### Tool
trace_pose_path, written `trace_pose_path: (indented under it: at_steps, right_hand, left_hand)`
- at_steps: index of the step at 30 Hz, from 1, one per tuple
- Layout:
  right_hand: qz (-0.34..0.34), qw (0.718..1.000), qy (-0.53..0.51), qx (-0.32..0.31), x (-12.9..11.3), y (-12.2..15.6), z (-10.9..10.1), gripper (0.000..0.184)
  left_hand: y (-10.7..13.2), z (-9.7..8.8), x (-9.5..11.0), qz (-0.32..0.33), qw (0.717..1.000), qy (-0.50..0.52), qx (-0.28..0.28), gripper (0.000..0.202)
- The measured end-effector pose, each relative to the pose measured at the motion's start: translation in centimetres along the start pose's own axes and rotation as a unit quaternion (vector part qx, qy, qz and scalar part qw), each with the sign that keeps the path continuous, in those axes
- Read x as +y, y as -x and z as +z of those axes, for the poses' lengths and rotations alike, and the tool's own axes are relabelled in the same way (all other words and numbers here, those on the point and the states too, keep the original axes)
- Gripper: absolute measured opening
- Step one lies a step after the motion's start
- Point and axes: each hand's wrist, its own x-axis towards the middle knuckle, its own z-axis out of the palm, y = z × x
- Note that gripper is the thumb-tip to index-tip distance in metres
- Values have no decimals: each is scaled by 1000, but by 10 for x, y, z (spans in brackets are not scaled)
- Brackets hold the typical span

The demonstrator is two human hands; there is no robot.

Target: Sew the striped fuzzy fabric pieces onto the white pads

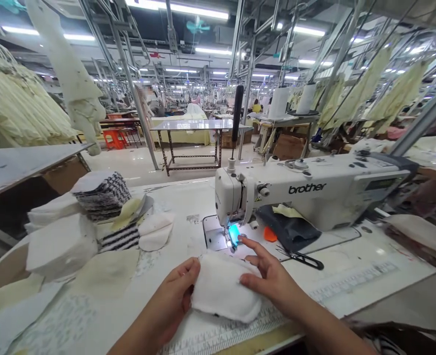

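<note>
My left hand (175, 296) pinches the edge of a white foam pad (223, 288), and the fingers (252, 278) of my right hand (273, 283) press spread across its top. I hold it above the counter (173, 197), just in front of the Brother sewing machine (306, 190), over a printed ruler (351, 283). An even, light grip keeps the layers flat without crushing the soft edge.

Your left hand (169, 296) and right hand (273, 281) grip a white padded piece (225, 288), just before a Brother sewing machine (310, 190); white pads (60, 246) stacked left.
</note>
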Motion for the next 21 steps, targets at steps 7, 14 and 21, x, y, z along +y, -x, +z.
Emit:
trace_pose_path:
  at_steps: [7,14,21]
  right_hand:
    - [-139,959,188,162,8,16,6,18]
    - [-185,936,276,116,6,15,32,24]
    - [-210,931,272,124,13,8,24,20]
  left_hand:
    - [5,11,-9,66,997,-3,34,25]
    - [5,35,-39,225,971,-62,55,29]
    - [-6,33,-52,246,966,37,65,40]
